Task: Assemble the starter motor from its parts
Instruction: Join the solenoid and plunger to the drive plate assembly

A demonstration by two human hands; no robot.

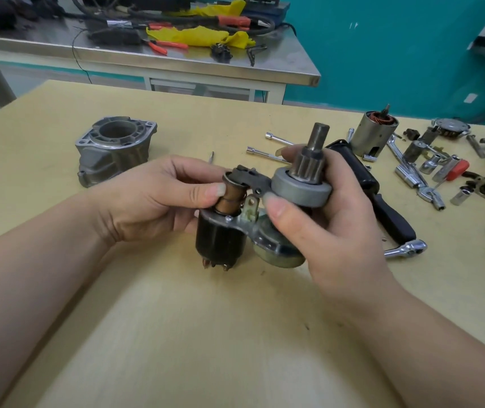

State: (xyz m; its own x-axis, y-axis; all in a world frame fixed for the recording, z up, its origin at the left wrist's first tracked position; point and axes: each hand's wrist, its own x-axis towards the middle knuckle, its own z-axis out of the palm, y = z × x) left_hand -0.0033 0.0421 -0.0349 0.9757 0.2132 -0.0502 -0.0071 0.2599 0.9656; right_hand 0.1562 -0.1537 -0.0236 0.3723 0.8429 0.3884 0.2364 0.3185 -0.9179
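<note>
- Your left hand (159, 198) is closed on the copper-coloured plunger (229, 197), thumb pressed on its side and fingers wrapped behind it.
- Just below that grip, the plunger enters the black cylinder (220, 242), which hangs under your left fingers with its terminal studs pointing down toward the wooden table (206, 334).
- Your right hand (323, 225) is closed around the drive gear piece (301, 187): the thumb lies against the lower edge of its grey ring and the fingers curl around the far side.
- Above your right grip, the shaft (317, 136) sticks up, tilted slightly away from you.
- Between your two thumbs, a dark lever (253, 179) bridges the top of the plunger and the grey ring.
- Under your right palm, a silver bracket (267, 240) joins the black cylinder to the round part you are cradling.
- The whole assembly is held up off the table, touching only your hands.
- Beyond your left hand, well apart, the grey cast housing (114, 151) sits on the table.
- Behind your right hand lies a black-handled ratchet (394, 228); farther out are the wound motor core (375, 134) standing upright and scattered sockets (432, 178).
</note>
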